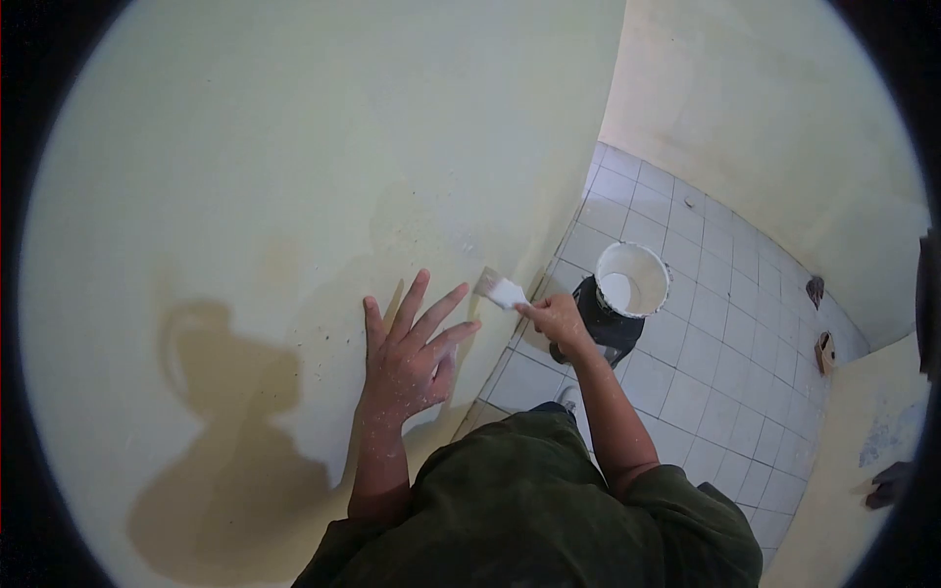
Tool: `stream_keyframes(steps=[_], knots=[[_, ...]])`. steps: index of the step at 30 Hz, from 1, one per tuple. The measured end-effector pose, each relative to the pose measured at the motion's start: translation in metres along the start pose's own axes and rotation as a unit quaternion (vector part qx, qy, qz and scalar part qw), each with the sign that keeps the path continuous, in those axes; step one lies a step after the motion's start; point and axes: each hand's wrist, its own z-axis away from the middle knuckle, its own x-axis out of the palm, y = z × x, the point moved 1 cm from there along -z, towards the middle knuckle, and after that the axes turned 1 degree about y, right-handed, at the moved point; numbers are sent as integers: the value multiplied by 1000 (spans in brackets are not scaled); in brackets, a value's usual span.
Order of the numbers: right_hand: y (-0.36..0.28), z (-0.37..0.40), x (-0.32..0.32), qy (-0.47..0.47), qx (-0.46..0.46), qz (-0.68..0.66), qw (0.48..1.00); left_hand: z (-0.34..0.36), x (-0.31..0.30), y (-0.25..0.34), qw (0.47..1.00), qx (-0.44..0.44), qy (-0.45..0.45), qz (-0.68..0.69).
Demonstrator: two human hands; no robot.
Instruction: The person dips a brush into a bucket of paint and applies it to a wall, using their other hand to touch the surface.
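My left hand (404,355) is spread beside the pale wall (323,167), its fingers apart and its back flecked with white specks. Whether the palm touches the wall is hard to tell. In my right hand (559,321) is a paintbrush (501,289) with a white handle. Its bristle end points left, close to the wall, a little right of my left fingertips. Small dark marks and whitish patches dot the wall around both hands.
A white paint bucket (633,280) with a smeared rim stands on a black support (608,328) to my right. White tiles (686,323) cover the floor. Small brown objects (824,351) lie by the far wall.
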Motion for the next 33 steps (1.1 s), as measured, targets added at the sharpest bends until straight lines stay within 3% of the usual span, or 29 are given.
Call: stream_keyframes(steps=[2,5,8,9,12,14,16,18,22,25,27,29,31,33], knots=[[-89,33,-20,15,10,-45,999,-3,1,2,1000,-11,16,-12],[-190,77,-42,41,-63,-167,983,-5,7,4,998,-37,27,-37],[-227,82,-46,40,-147,-213,965,-7,7,3,996,-52,14,-64],[-230,81,-45,37,-168,-230,958,-5,6,3,997,-53,20,-49],[-184,50,-39,-65,-73,-297,950,-3,8,0,998,-47,21,-33],[-135,28,-8,-15,-16,-237,971,-3,9,0,998,-41,21,-39],[-63,0,28,-77,71,-295,950,-7,10,1,998,-35,24,-49],[-5,-9,53,-79,108,-243,961,-9,13,2,996,-44,28,-75],[68,-11,62,34,116,-8,993,-9,16,2,993,-53,26,-104],[72,-10,53,107,72,169,977,-8,17,2,994,-43,22,-100],[17,1,34,110,61,221,967,-8,19,0,992,-36,25,-115],[-38,5,19,83,32,165,982,-8,23,-2,992,-32,37,-116],[-102,23,-2,118,-2,105,987,-7,26,-4,992,-28,58,-104],[-139,25,-23,118,-90,-61,987,-7,27,-4,993,-23,73,-93]])
